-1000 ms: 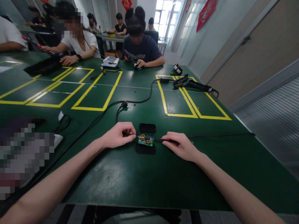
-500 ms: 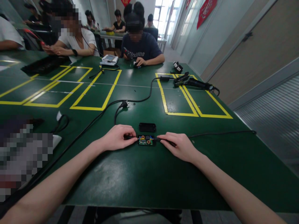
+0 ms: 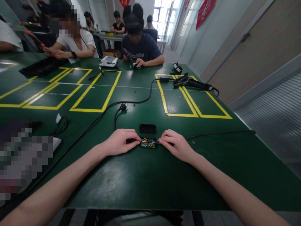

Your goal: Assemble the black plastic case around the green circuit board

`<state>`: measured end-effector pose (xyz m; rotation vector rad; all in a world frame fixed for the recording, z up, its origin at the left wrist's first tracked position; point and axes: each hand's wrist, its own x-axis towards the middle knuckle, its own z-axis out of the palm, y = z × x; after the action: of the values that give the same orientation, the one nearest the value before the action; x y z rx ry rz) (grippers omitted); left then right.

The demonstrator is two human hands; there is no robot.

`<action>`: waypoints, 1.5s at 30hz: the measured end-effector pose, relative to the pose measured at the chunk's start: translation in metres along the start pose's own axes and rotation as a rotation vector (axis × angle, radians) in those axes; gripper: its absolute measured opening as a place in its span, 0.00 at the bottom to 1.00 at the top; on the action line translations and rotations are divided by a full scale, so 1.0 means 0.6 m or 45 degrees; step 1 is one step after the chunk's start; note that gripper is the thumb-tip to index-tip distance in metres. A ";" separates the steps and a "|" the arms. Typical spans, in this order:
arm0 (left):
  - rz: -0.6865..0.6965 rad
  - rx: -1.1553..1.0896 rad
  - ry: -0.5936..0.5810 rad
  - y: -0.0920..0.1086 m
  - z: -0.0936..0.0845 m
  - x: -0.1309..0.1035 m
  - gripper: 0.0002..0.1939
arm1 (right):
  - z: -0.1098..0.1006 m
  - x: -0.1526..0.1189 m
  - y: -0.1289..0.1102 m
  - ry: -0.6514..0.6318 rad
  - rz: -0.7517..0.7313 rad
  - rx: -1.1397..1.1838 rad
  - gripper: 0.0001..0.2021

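At the near side of the green table [image 3: 131,182], the left hand [image 3: 118,142] has thumb and fingertips drawn narrow around a black lead [image 3: 129,141], right at one end of a small black shell [image 3: 148,148]. The right hand [image 3: 176,142] pinches another lead [image 3: 221,133] just beside the opposite end, its tail running off to the right. Between them the circuit board [image 3: 144,145] lies face up in the shell, two copper coils and coloured wires showing; whether it sits fully down cannot be told. Good handling here, I judge, means guiding both leads evenly, so the board stays level and its joints take no pull, with wires tucked inside the rim and fingertips off the coils. Pressing one end alone could tilt it. Just beyond, the matching shell half [image 3: 147,128] lies apart. Farther off are a plug [image 3: 123,107], its prongs pointing right, and a long cable [image 3: 94,121] leading toward a dark handled tool [image 3: 195,84]. At the far side, near a white device [image 3: 109,61], a co-worker in a dark shirt [image 3: 144,47] bends over a small object.
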<state>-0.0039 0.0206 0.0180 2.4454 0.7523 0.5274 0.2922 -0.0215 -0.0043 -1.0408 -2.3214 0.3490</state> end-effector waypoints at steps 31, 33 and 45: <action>0.046 0.372 0.059 -0.001 0.045 0.012 0.34 | 0.012 -0.005 0.001 -0.073 0.060 0.155 0.16; 0.070 0.358 0.030 0.000 0.044 0.013 0.39 | 0.009 -0.003 0.002 -0.087 0.034 0.209 0.14; 0.193 0.249 0.038 0.005 0.042 0.012 0.22 | 0.008 0.005 -0.011 -0.020 0.018 0.244 0.10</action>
<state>0.0156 0.0138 0.0011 2.6971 0.6611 0.5725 0.2836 -0.0235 -0.0042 -0.9637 -2.2442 0.5745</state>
